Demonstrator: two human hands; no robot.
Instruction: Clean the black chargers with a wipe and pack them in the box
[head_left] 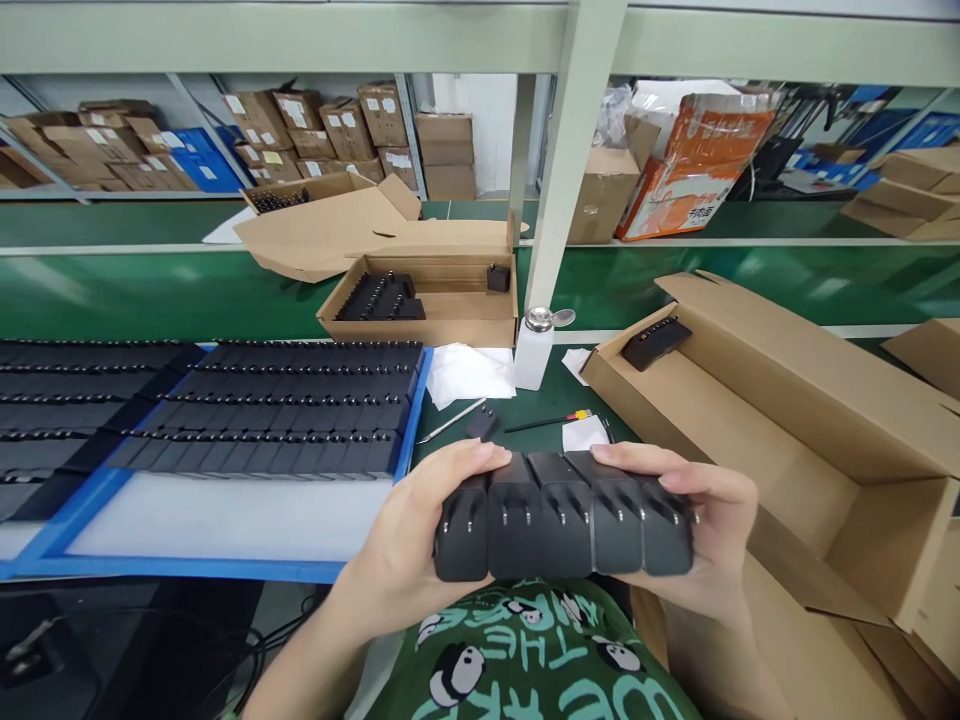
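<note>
At the lower centre of the frame, the left hand (pixel 420 540) and right hand (pixel 705 530) press inward on a row of five black chargers (pixel 562 525), each hand closed on one end, held above the lap. The row hangs together only by that squeeze, so I judge a slack grip could let the middle ones drop out. Just right, the open box (pixel 787 420) leaves wide room, though its near flap juts toward the right wrist. At left, the blue tray (pixel 247 570) edge sits close. Farther up, a bottle (pixel 534 350) and a pen (pixel 547 422) stand near the box corner.
</note>
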